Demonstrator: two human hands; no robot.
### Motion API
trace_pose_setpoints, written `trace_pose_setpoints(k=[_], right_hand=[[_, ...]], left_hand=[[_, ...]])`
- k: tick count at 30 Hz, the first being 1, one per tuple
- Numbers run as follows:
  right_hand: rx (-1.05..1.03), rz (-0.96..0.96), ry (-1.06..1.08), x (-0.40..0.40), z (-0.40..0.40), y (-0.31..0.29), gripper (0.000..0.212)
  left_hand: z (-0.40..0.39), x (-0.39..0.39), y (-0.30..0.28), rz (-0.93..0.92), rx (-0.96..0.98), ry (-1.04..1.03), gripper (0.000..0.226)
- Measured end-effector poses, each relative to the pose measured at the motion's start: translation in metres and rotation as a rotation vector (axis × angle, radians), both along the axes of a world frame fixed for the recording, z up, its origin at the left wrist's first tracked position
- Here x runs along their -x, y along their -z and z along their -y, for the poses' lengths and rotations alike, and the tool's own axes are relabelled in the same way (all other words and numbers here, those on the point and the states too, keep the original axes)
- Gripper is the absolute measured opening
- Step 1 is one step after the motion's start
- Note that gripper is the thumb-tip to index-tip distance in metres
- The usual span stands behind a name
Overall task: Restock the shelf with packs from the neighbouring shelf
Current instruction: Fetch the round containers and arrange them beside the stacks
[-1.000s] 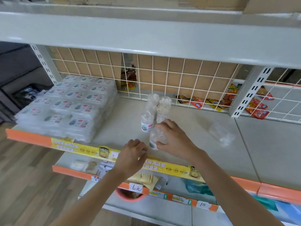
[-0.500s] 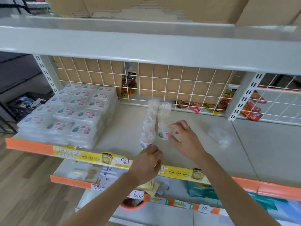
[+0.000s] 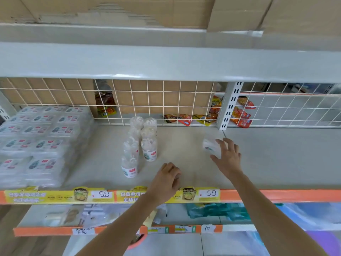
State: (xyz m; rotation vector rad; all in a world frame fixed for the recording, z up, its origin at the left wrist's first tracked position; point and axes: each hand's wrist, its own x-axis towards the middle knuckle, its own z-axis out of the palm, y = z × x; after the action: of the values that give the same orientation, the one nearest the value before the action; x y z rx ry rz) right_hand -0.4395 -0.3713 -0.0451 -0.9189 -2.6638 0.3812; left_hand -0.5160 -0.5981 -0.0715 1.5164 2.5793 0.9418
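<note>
Several clear plastic packs with white labels (image 3: pixel 140 145) stand upright in two short rows in the middle of the grey shelf (image 3: pixel 184 163). One more clear pack (image 3: pixel 210 146) lies on its side to the right of them. My right hand (image 3: pixel 227 157) reaches over this lying pack, fingers spread and touching it, thumb below it. My left hand (image 3: pixel 167 181) hovers at the shelf's front edge with loosely curled fingers and holds nothing.
Stacks of flat clear boxes (image 3: pixel 40 143) fill the shelf's left side. A white wire grid (image 3: pixel 147 102) backs the shelf, with snack packets (image 3: pixel 186 119) behind it. An upright post (image 3: pixel 228 106) divides off the neighbouring bay. A shelf board hangs close overhead.
My right hand has left the standing packs and moved right to the pack lying on its side. My left hand has shifted slightly right along the front edge.
</note>
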Motion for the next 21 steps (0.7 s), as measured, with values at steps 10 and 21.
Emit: trace_pose_setpoints(k=[10, 21], right_hand=[[0.326, -0.204, -0.079, 0.011, 0.007, -0.007, 0.04], [1.043, -0.386, -0.205, -0.011, 0.066, 0.002, 0.017]], left_hand=[[0.002, -0.001, 0.002, 0.093, -0.018, -0.046, 0.028], [0.002, -0.002, -0.001, 0.175, -0.111, -0.106, 0.054]])
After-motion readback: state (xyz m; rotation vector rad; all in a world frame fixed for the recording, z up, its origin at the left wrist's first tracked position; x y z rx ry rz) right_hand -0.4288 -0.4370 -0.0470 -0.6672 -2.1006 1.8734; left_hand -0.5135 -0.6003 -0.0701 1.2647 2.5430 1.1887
